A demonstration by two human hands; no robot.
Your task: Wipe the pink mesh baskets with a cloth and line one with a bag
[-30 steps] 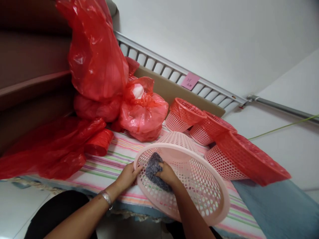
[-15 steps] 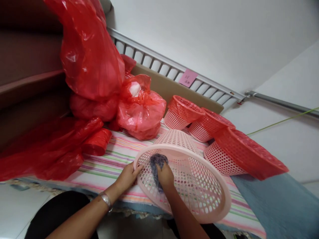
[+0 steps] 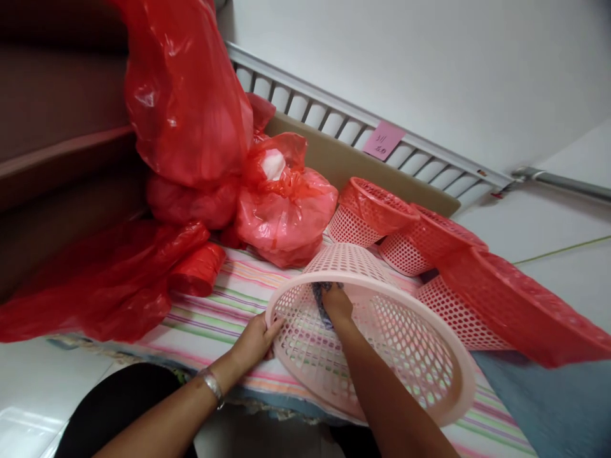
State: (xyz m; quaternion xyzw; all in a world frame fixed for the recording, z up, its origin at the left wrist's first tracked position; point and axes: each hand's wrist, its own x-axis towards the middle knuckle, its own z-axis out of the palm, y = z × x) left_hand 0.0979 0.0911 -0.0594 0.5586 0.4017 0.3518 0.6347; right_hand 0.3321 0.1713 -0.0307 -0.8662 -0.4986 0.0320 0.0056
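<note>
A pink perforated plastic basket [image 3: 382, 286] lies on its side, its wide mouth facing me. My left hand [image 3: 258, 340] grips the left edge of its rim, thumb inside. Reaching into the basket, my right hand [image 3: 338, 304] is closed on a dark grey-blue cloth [image 3: 323, 305] and presses it near the inner wall. Part of the cloth is hidden behind my fingers. Under the basket spreads a striped cloth [image 3: 224, 312] in pink, green and white.
Three baskets lined with red plastic bags [image 3: 377, 207] stand at the right. Stuffed red bags [image 3: 286, 219] are piled at the back left, beside a roll of red bags [image 3: 198, 270]. A white rail [image 3: 324, 95] with a pink note [image 3: 383, 140] runs behind.
My right hand has moved deeper into the basket with the cloth, away from me. My left hand keeps its hold on the rim. The whole view has shifted slightly.
</note>
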